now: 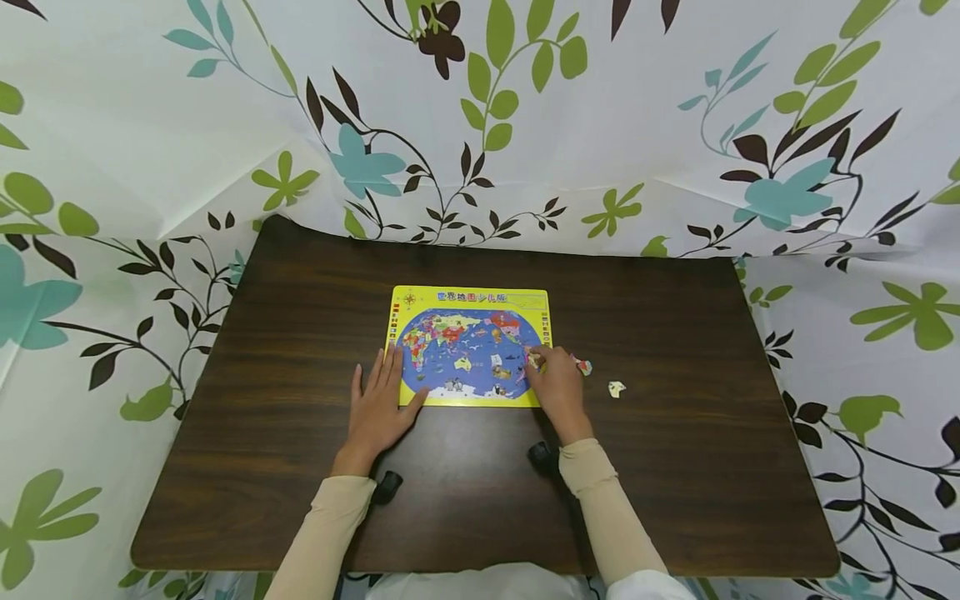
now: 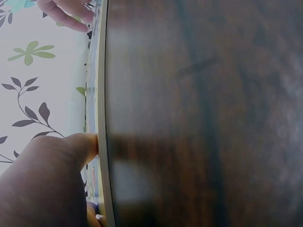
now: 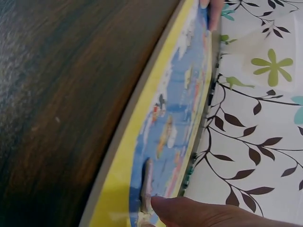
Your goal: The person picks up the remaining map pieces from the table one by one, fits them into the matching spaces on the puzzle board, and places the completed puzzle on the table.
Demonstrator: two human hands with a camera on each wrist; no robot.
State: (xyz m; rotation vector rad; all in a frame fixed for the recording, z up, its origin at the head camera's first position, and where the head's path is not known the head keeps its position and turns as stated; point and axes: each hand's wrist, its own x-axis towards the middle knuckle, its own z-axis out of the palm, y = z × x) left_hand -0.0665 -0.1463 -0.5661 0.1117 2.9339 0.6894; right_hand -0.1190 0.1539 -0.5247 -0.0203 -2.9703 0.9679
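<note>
A world map puzzle board (image 1: 471, 402) with a yellow border and blue ocean lies on the dark wooden table. My left hand (image 1: 377, 410) rests on its left edge with fingers spread, the thumb (image 2: 85, 144) along the near edge in the left wrist view. At the map's right side, my right hand (image 1: 557, 383) pinches a small puzzle piece (image 3: 147, 187). The right wrist view shows that piece tipped on edge against the board's surface, beside the thumb (image 3: 175, 208). Part of the piece is hidden by the fingers.
Right of my right hand lie two loose puzzle pieces, a colourful one (image 1: 584, 366) partly behind the hand and a pale one (image 1: 617, 389). The brown table (image 1: 675, 475) reaches back to a leaf-patterned curtain (image 1: 637, 100). Dark wrist cameras sit at both wrists.
</note>
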